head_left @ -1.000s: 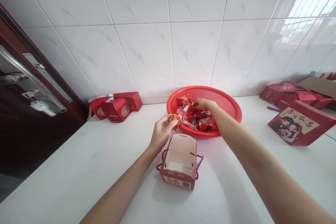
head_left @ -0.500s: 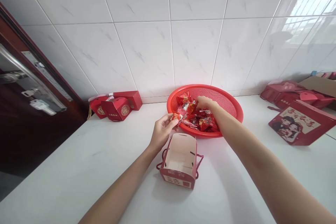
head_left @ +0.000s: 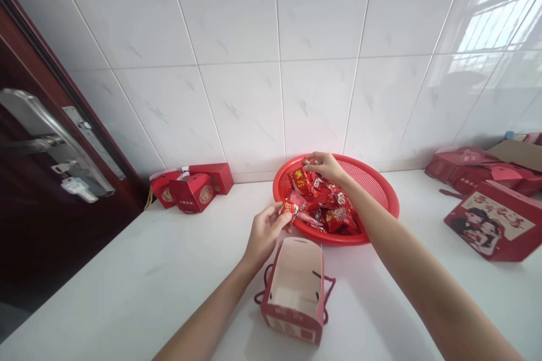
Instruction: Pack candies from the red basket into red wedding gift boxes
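Note:
My left hand (head_left: 266,231) pinches a red wrapped candy (head_left: 289,210) between thumb and fingers at the basket's front left rim. Inside the red plastic basket (head_left: 383,192), several red and pink candy packets (head_left: 339,218) lie in a pile. My right hand (head_left: 328,168) is over the basket's back left part, its fingers closed on a small shiny candy packet (head_left: 311,162) that they partly cover. In front of the basket stands an open red gift box (head_left: 296,276) with a pale inside and dark red cord handles; no candy shows in it.
Small red boxes (head_left: 192,192) stand at the left by the tiled wall. At the right are a red box with a printed couple (head_left: 495,220) and more folded red boxes (head_left: 466,166) behind it. A dark door (head_left: 46,180) with keys borders the white counter (head_left: 161,271).
My right hand has come up from the pile and moved left, now with a packet at its fingertips. The left hand keeps its candy. The whole view has shifted, so things appear lower.

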A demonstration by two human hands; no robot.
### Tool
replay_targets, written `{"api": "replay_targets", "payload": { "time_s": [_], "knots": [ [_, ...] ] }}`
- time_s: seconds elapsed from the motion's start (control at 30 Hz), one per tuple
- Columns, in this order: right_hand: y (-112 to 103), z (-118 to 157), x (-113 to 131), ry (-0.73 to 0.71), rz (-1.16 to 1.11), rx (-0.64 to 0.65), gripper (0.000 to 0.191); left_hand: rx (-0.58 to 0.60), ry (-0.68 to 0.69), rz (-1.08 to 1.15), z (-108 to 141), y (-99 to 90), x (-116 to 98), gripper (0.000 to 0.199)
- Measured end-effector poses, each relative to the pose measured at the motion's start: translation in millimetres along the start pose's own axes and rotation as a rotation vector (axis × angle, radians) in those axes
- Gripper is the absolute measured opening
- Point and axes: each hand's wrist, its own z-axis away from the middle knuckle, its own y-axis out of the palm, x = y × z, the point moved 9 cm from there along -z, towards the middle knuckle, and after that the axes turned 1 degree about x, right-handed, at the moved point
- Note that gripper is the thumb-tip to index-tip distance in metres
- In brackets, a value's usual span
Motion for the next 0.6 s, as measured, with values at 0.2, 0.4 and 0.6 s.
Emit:
{"api": "replay_targets", "payload": {
  "time_s": [0.2,0.4,0.6],
  "knots": [
    [0,6,23,-0.078,-0.151,0.008,0.033,0.005,-0.001,-0.008,-1,-2.8,3,0.026],
    [4,19,51,-0.100,-0.254,0.055,0.037,-0.009,-0.016,-0.002,-1,-5.0,4,0.024],
    [20,45,92,-0.132,-0.450,0.137,0.033,-0.040,-0.009,0.006,-7,-9.2,9,0.033]
  ]
}}
